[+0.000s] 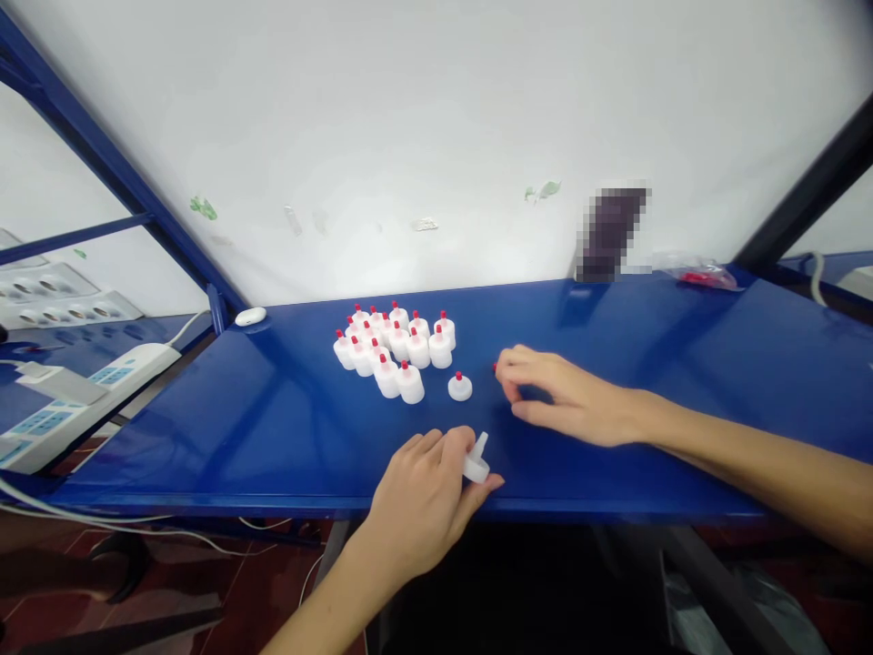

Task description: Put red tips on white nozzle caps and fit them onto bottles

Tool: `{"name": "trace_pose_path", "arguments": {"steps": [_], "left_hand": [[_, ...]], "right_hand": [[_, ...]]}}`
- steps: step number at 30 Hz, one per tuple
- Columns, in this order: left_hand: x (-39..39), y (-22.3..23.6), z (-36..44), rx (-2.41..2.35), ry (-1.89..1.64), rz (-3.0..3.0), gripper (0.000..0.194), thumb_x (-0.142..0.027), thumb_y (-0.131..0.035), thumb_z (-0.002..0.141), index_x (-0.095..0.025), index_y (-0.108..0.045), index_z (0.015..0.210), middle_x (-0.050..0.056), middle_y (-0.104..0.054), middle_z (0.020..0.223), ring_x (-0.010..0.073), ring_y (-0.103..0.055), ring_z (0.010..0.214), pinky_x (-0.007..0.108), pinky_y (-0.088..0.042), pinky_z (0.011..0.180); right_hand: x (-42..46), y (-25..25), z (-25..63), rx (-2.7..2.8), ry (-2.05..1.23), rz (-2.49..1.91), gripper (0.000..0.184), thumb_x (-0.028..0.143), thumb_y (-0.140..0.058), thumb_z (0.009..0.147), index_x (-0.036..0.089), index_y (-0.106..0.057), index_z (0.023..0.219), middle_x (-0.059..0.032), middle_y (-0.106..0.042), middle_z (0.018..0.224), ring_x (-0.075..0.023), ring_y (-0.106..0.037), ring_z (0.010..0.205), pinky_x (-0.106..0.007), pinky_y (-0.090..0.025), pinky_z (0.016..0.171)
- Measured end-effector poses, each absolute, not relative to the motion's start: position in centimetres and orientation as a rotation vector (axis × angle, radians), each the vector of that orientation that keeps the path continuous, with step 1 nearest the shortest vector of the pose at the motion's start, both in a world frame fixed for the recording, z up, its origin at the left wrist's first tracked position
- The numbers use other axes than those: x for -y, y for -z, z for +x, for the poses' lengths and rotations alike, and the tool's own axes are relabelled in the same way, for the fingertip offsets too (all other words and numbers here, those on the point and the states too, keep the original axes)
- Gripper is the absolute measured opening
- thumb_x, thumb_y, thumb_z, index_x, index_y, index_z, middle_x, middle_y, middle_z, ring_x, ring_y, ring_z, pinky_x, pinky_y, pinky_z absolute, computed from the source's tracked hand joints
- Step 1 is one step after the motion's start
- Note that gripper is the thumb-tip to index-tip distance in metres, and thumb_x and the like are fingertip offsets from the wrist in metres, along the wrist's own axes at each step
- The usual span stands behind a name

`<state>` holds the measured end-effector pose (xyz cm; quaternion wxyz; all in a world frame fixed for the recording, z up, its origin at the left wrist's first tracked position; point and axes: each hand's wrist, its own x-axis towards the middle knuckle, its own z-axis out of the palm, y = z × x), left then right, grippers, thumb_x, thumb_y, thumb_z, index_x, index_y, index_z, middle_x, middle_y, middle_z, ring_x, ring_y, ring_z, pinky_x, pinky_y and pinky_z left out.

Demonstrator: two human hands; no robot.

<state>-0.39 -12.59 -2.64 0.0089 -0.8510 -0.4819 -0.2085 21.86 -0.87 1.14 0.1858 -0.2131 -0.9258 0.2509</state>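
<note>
My left hand [429,482] pinches a white nozzle lid [476,466] between thumb and fingers near the table's front edge. Its bare pointed spout tilts up and to the right. To the right, my right hand [546,387] hovers low over the table with bent fingers. A small red cap [495,367] shows at its fingertips, mostly hidden by them. Between the hands and farther back, a loose white lid with a red tip [459,388] sits upright on the table. Several white bottles with red-tipped lids [411,383] stand grouped to its left.
The blue table [259,409] meets a white wall at the back. A white oval case [250,317] lies at the back left, and a clear bag with red pieces [706,275] at the back right. A power strip [102,391] is beyond the left edge.
</note>
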Motion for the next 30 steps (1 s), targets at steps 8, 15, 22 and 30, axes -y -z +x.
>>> {"name": "trace_pose_path", "arguments": {"steps": [8,15,22,30], "left_hand": [[12.6,2.6,-0.3,1.517,0.654,-2.693,0.019,-0.035,-0.042,0.103,-0.022,-0.040,0.115,0.003,-0.065,0.089,0.0234,-0.061,0.075,0.038,-0.050,0.067],[12.7,2.3,0.1,1.608,0.650,-2.620,0.051,-0.044,-0.047,0.100,-0.018,-0.034,0.141,0.014,-0.060,0.121,0.0292,-0.060,0.106,0.046,-0.054,0.086],[12.3,2.0,0.0,1.743,0.419,-2.623,0.062,-0.048,-0.042,0.101,-0.028,-0.022,0.156,0.014,-0.021,0.164,0.0393,-0.028,0.147,0.064,-0.044,0.102],[12.4,2.1,-0.1,1.688,0.540,-2.662,0.053,-0.038,-0.047,0.099,-0.023,-0.033,0.148,0.016,-0.044,0.149,0.0334,-0.045,0.135,0.056,-0.046,0.102]], "right_hand": [[3.2,-0.2,20.1,2.604,-0.753,-0.375,0.023,0.035,-0.046,0.102,0.019,-0.056,0.089,-0.0008,-0.055,0.084,-0.0138,-0.048,0.074,-0.028,-0.039,0.071],[0.6,0.7,21.1,2.324,-0.624,-0.606,0.024,0.030,-0.045,0.098,0.020,-0.051,0.077,0.0017,-0.053,0.068,-0.0121,-0.046,0.059,-0.025,-0.036,0.058],[-7.2,1.2,25.4,2.266,-0.036,-1.395,0.019,0.031,-0.046,0.088,0.021,-0.054,0.073,-0.0039,-0.062,0.069,-0.0193,-0.053,0.062,-0.030,-0.030,0.057],[-7.8,0.8,25.9,2.200,-0.086,-1.395,0.026,0.044,-0.047,0.092,0.021,-0.057,0.087,-0.0052,-0.066,0.080,-0.0213,-0.057,0.069,-0.031,-0.034,0.061]]}}
